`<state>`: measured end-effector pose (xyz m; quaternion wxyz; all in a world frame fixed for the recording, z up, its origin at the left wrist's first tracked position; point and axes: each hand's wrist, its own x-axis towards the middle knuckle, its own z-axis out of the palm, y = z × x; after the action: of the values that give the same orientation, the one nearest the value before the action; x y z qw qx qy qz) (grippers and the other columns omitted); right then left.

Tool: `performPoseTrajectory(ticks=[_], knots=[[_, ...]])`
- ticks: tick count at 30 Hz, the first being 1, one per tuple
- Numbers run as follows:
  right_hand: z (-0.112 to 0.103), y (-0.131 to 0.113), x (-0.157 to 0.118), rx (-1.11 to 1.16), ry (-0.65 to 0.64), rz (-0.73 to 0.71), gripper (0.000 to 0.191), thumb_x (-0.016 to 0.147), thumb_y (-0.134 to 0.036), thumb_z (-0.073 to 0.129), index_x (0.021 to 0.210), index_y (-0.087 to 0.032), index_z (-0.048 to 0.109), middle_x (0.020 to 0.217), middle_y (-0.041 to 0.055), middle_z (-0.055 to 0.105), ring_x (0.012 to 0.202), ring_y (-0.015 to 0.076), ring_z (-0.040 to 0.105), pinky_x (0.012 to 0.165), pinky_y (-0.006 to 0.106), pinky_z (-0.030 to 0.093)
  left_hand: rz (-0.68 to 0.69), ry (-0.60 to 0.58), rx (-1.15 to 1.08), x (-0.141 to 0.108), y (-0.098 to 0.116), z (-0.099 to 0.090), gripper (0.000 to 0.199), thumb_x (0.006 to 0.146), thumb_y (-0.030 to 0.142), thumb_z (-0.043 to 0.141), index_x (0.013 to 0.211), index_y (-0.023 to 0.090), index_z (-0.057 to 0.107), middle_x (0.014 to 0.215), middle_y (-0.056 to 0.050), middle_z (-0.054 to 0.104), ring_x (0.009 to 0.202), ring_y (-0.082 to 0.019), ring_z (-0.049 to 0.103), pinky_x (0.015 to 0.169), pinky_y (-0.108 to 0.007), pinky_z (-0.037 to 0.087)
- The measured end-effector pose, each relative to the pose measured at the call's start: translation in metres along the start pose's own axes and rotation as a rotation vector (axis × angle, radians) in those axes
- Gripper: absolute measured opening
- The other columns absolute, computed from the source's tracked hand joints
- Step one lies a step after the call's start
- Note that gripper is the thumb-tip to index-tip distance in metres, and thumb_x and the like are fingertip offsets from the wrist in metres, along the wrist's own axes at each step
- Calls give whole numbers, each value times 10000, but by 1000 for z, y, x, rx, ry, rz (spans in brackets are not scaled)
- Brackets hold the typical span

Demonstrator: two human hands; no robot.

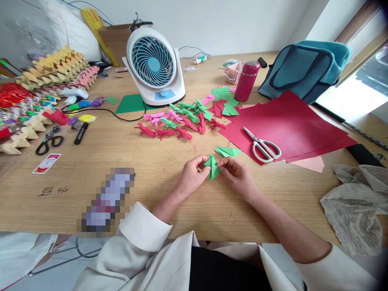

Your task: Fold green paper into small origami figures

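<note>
A small folded piece of green paper point(213, 169) is held between my two hands, just above the wooden table. My left hand point(195, 171) pinches its left edge with thumb and forefinger. On the other edge, my right hand point(236, 173) grips it in the same way, fingers closed. Just behind lies another folded green paper point(228, 151), pointed in shape. Farther back is a loose pile of pink, green and red folded paper figures point(182, 121).
White-handled scissors point(262, 146) rest on large red paper sheets point(291, 121) at right. Behind stand a fan point(154, 64), a magenta flask point(247, 81) and a teal bag point(303, 72). A crumpled cloth point(353, 206) lies right; black scissors point(48, 140) lie left.
</note>
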<state>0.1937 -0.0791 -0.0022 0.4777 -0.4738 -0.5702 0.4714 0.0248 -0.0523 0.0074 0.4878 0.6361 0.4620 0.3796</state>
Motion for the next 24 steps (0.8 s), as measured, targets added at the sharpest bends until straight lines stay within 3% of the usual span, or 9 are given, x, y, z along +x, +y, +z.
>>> performPoseTrajectory(ticks=[7, 12, 16, 19, 24], knots=[[0, 3, 3, 153, -48, 8, 215, 853, -409, 646, 875, -211, 567, 776, -4, 569, 689, 136, 541, 654, 289, 461, 27, -102, -97, 0, 0, 1, 335, 722, 114, 538, 1035, 152, 652, 899, -4, 657, 725, -98, 560, 662, -184, 445], [2, 2, 1, 164, -83, -21, 256, 874, -464, 639, 895, -221, 564, 794, 1, 582, 694, 140, 549, 652, 292, 486, 26, -103, -130, -1, 3, 0, 261, 740, 139, 554, 983, 151, 649, 800, 20, 602, 673, -88, 518, 625, -183, 428], [1, 1, -2, 67, -85, -79, 159, 927, -379, 584, 931, -221, 566, 861, 20, 598, 765, 156, 570, 687, 305, 483, 13, -108, -160, -1, 6, -3, 156, 752, 151, 540, 892, 155, 611, 748, 35, 554, 649, -87, 483, 595, -189, 405], [-1, -4, -6, -140, -54, -203, 76, 948, -255, 542, 1015, -224, 561, 930, 35, 590, 764, 156, 552, 680, 313, 473, -2, -110, -170, -2, 10, -5, 81, 773, 189, 551, 834, 151, 589, 716, 39, 522, 652, -91, 467, 614, -200, 401], [-4, -13, -9, -418, -62, -534, 353, 919, -58, 464, 1218, -237, 520, 1002, 72, 528, 857, 181, 524, 713, 336, 486, -22, -65, -154, -3, 13, -6, 82, 771, 235, 572, 770, 153, 558, 669, 49, 467, 638, -88, 422, 600, -200, 365]])
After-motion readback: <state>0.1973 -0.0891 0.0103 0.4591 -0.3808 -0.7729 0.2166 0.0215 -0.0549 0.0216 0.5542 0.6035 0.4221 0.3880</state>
